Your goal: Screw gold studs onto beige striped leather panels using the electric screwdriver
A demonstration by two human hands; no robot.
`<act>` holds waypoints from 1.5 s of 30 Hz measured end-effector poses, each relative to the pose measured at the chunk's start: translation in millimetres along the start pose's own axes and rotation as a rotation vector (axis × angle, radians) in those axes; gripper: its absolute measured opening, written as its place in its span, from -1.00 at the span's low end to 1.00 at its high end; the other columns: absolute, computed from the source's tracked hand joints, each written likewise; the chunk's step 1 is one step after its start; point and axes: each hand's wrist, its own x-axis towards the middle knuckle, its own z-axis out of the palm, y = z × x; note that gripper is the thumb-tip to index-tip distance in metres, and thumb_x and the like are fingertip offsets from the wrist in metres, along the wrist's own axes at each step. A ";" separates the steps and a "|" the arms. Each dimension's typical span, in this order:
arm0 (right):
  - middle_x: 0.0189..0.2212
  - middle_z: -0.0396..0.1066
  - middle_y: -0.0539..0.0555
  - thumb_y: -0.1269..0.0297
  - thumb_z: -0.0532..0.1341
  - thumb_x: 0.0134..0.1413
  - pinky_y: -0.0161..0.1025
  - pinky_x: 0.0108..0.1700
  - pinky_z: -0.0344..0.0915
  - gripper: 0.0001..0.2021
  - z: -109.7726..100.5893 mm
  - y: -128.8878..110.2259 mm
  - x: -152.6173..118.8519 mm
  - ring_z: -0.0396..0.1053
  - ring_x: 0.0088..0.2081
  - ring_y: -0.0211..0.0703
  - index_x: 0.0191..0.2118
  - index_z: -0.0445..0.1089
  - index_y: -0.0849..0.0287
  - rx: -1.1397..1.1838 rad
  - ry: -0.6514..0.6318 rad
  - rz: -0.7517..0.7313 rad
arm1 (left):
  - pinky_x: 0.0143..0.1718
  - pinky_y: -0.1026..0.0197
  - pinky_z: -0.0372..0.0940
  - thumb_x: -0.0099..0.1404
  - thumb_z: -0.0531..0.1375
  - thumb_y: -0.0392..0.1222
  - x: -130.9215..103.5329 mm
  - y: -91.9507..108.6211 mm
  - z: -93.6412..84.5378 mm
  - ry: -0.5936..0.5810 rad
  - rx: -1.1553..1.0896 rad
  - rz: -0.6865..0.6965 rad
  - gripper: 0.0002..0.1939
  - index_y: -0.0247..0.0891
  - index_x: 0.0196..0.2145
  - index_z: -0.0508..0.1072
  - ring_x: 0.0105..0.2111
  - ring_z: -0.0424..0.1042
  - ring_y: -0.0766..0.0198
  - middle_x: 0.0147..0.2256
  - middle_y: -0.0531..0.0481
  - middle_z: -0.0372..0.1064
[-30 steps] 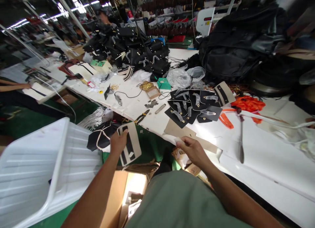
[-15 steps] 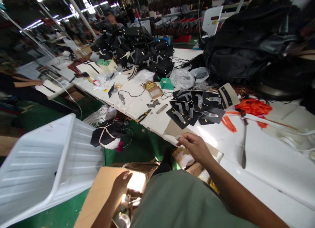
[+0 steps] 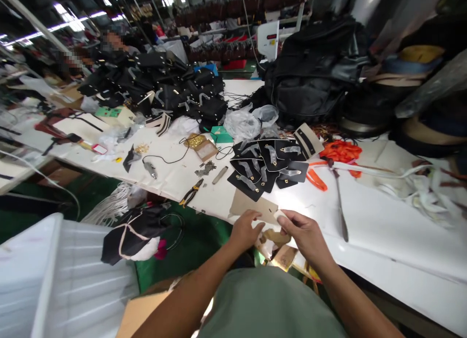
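Observation:
Between the thumb and fingers of my right hand point(image 3: 302, 233) is a small whitish piece point(image 3: 279, 215), held over the table's front edge. My left hand point(image 3: 247, 231) is just to its left, thumb and fingers curved apart with nothing visible between them. Both are beside a flat beige panel point(image 3: 242, 204) lying at the edge. Beyond it, several black flap pieces point(image 3: 268, 185) with gold fittings and clear film overlap in a pile. Left of the pile lie a grey bar-shaped tool point(image 3: 220, 175) and yellow-and-black pliers point(image 3: 191, 192).
Orange strips point(image 3: 341, 151) and a long thin metal tool point(image 3: 340, 206) lie to the right. Black bags point(image 3: 314, 70) are heaped at the back. A white plastic bin point(image 3: 87, 260) and a cardboard box point(image 3: 144, 311) stand at lower left. An open box of gold parts point(image 3: 197, 141) sits mid-table.
My left hand has come up from the cardboard box to beside my right hand. The right hand still pinches the whitish piece. The view has turned to the right.

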 end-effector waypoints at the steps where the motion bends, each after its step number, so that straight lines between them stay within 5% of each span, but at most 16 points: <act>1: -0.52 0.43 -0.01 -0.14 0.37 0.06 -0.22 -0.37 0.26 -0.57 -3.1 1.7 0.8 0.35 -0.44 -0.14 -0.17 0.57 0.14 0.027 0.018 0.013 | 0.10 0.06 0.37 0.31 0.23 -0.23 14.6 -14.7 0.1 0.009 0.092 0.030 -0.69 -0.26 0.02 0.51 0.01 0.46 0.11 0.01 -0.17 0.47; 5: -0.42 0.47 0.03 -0.10 0.39 0.05 -0.25 -0.38 0.24 -0.63 -6.6 4.1 5.2 0.31 -0.42 -0.20 -0.34 0.51 0.15 0.100 0.079 0.003 | 0.34 -0.15 0.07 0.26 0.20 -0.36 76.8 -66.4 -6.4 -0.036 0.227 0.138 -0.48 -0.31 0.18 0.42 0.28 0.19 -0.08 0.26 -0.27 0.26; 8: -0.42 0.47 0.03 -0.11 0.40 0.04 -0.25 -0.39 0.24 -0.62 -2.3 3.2 9.1 0.31 -0.43 -0.20 -0.35 0.50 0.15 0.099 0.131 0.048 | 0.40 -0.25 -0.14 0.29 0.14 -0.35 120.7 -90.1 -7.3 -0.151 0.523 0.345 -0.39 -0.28 0.29 0.30 0.37 0.04 -0.11 0.39 -0.25 0.06; 11: -0.51 0.45 0.02 -0.15 0.42 -0.02 -0.21 -0.35 0.31 -0.56 3.4 2.3 12.1 0.35 -0.45 -0.17 -0.24 0.56 0.16 0.103 0.203 0.140 | 0.41 -0.28 -0.23 0.32 0.11 -0.31 152.0 -106.3 -1.1 -0.275 0.707 0.504 -0.38 -0.30 0.32 0.26 0.39 0.01 -0.10 0.39 -0.27 0.07; 19: -0.49 0.50 0.07 -0.24 0.42 -0.09 -0.18 -0.35 0.33 -0.51 18.9 3.9 13.3 0.41 -0.43 -0.10 -0.37 0.49 0.16 0.109 0.226 0.214 | 0.38 -0.30 -0.26 0.19 0.23 -0.28 189.3 -127.1 3.4 -0.375 0.770 0.573 -0.29 -0.32 0.30 0.28 0.41 -0.11 -0.21 0.39 -0.33 0.06; 22: -0.53 0.46 0.03 -0.25 0.36 -0.02 -0.23 -0.41 0.25 -0.52 24.3 4.7 12.3 0.32 -0.49 -0.18 -0.40 0.45 0.14 0.073 0.240 0.162 | 0.35 -0.31 -0.22 0.22 0.17 -0.38 195.4 -127.1 -1.0 -0.394 0.808 0.574 -0.35 -0.32 0.28 0.31 0.37 -0.01 -0.22 0.27 -0.36 0.24; 27: -0.60 0.39 -0.03 -0.21 0.32 0.09 -0.25 -0.40 0.22 -0.57 24.3 9.6 8.9 0.27 -0.52 -0.20 -0.35 0.41 0.11 0.068 0.196 0.124 | 0.18 -0.09 0.08 0.20 0.25 -0.36 190.7 -119.5 -12.7 -0.441 0.820 0.573 -0.37 -0.36 0.23 0.33 0.15 0.25 -0.13 0.06 -0.35 0.38; 34: -0.59 0.30 -0.07 -0.21 0.22 0.20 -0.25 -0.38 0.15 -0.58 19.8 7.3 -3.0 0.21 -0.50 -0.20 -0.32 0.41 0.10 0.018 0.221 0.058 | 0.17 -0.08 0.05 -0.01 0.48 0.10 165.5 -83.0 -48.1 -0.394 0.785 0.533 0.00 -0.32 0.29 0.26 0.10 0.25 -0.18 0.04 -0.32 0.35; 41: -0.53 0.33 -0.06 -0.19 0.17 0.24 -0.28 -0.43 0.12 -0.57 18.3 -4.2 -12.8 0.19 -0.51 -0.23 -0.34 0.37 0.11 0.048 0.106 -0.027 | 0.03 0.00 0.21 0.27 0.23 -0.05 106.5 -35.5 -86.3 -0.218 0.703 0.418 -0.45 -0.24 0.19 0.39 -0.01 0.35 -0.07 -0.05 -0.22 0.39; 45: -0.56 0.32 -0.07 -0.18 0.20 0.22 -0.30 -0.44 0.08 -0.58 23.8 -7.1 -8.3 0.16 -0.53 -0.27 -0.34 0.37 0.12 0.067 0.028 -0.057 | -0.08 0.10 0.29 0.30 0.10 -0.18 67.0 -10.0 -100.3 -0.028 0.162 0.197 -0.69 -0.24 -0.07 0.52 -0.13 0.42 0.07 -0.15 -0.13 0.42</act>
